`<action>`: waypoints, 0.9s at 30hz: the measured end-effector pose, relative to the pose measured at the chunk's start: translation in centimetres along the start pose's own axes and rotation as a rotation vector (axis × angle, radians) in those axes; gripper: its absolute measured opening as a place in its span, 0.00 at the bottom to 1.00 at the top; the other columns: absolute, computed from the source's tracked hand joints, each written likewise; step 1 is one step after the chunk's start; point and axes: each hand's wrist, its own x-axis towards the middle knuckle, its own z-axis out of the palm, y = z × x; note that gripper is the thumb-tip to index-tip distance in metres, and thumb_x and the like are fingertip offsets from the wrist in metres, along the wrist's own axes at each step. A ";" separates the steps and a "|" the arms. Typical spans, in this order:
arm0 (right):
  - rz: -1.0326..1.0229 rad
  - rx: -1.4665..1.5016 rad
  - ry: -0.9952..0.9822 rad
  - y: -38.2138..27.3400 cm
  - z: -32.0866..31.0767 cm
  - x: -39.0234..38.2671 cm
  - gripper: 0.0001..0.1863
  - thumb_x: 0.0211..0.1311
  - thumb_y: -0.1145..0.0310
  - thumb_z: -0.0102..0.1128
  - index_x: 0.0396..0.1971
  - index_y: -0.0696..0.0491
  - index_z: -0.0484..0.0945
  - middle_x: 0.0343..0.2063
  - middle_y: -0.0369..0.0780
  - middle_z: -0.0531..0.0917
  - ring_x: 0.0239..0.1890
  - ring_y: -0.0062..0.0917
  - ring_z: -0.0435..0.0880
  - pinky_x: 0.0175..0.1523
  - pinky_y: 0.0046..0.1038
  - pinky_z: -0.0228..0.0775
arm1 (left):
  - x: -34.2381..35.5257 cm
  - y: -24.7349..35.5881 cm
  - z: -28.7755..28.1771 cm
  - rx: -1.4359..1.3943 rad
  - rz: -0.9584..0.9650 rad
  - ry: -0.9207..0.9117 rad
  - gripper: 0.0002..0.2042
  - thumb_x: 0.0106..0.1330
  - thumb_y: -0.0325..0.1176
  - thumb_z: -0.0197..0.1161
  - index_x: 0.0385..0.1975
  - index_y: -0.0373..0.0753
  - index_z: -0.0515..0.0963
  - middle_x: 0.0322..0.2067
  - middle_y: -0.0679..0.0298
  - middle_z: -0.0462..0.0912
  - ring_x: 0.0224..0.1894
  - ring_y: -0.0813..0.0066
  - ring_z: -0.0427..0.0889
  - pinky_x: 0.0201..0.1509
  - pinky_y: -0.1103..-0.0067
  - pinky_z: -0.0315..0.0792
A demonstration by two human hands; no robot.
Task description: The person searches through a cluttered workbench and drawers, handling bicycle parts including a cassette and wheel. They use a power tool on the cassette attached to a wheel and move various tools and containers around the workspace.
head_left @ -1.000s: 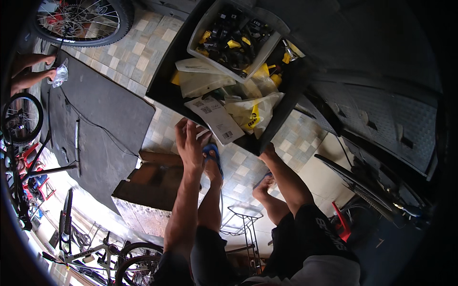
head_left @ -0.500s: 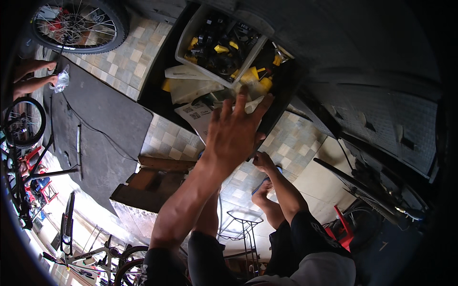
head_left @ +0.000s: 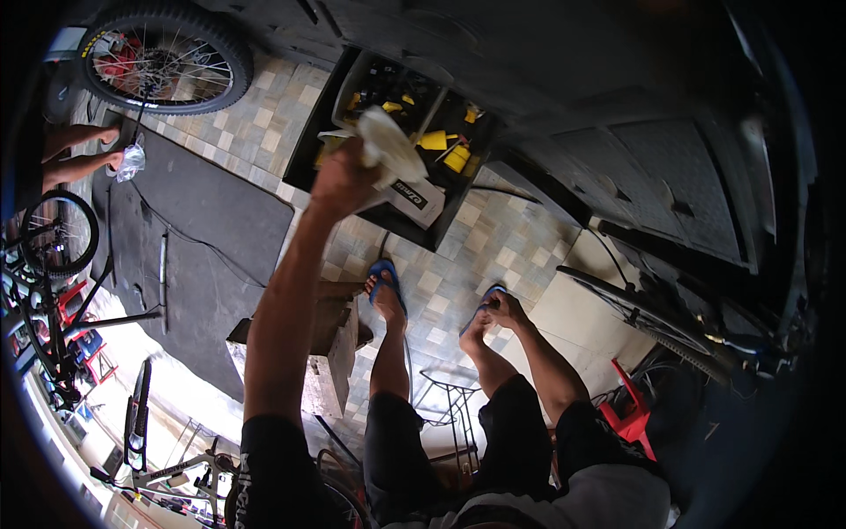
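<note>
My left hand (head_left: 344, 176) is closed on a crumpled pale plastic packet (head_left: 395, 145) above a black drawer (head_left: 313, 145). In the drawer are a translucent bin (head_left: 434, 103) of black and yellow parts, loose yellow pieces (head_left: 456, 157) and a white printed box (head_left: 417, 203). The packet and my hand hide part of these contents. My right hand (head_left: 502, 309) hangs away from the drawer, over my right foot, its fingers loosely bent and apart, with nothing visible in them.
A bicycle wheel (head_left: 163, 62) lies upper left. A co-worker's legs (head_left: 75, 167) are beside a dark mat (head_left: 211, 256). Bicycles (head_left: 176, 476) stand left and below. A cardboard box (head_left: 330, 379) is by my left leg, a red plastic stool (head_left: 630, 414) lower right. Dark cabinets (head_left: 661, 185) fill the right.
My left hand has gone from spread over the drawer to lifting the pale packet. My right hand has left the drawer's edge and dropped lower. The drawer appears farther from me.
</note>
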 end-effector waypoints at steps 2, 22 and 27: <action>-0.002 0.028 0.019 -0.6 -0.5 -1.0 0.16 0.54 0.68 0.68 0.44 0.53 0.82 0.37 0.45 0.89 0.42 0.40 0.89 0.49 0.37 0.80 | -0.1 -0.5 -2.5 -0.249 -0.061 0.046 0.17 0.65 0.30 0.70 0.53 0.35 0.81 0.43 0.51 0.90 0.45 0.62 0.91 0.51 0.70 0.83; -0.091 0.447 0.026 -1.9 -0.7 -9.8 0.11 0.61 0.70 0.67 0.43 0.54 0.78 0.37 0.39 0.84 0.43 0.26 0.83 0.51 0.29 0.75 | -5.4 5.2 3.7 0.511 -0.313 0.160 0.39 0.61 0.54 0.71 0.67 0.34 0.71 0.66 0.43 0.73 0.73 0.38 0.64 0.77 0.48 0.54; -0.003 0.254 0.038 2.8 -0.1 -10.5 0.13 0.63 0.65 0.69 0.44 0.53 0.82 0.39 0.47 0.88 0.42 0.37 0.88 0.48 0.35 0.79 | -6.3 2.6 5.0 0.554 -0.519 -0.105 0.46 0.67 0.68 0.61 0.72 0.33 0.66 0.72 0.37 0.64 0.81 0.34 0.47 0.80 0.39 0.31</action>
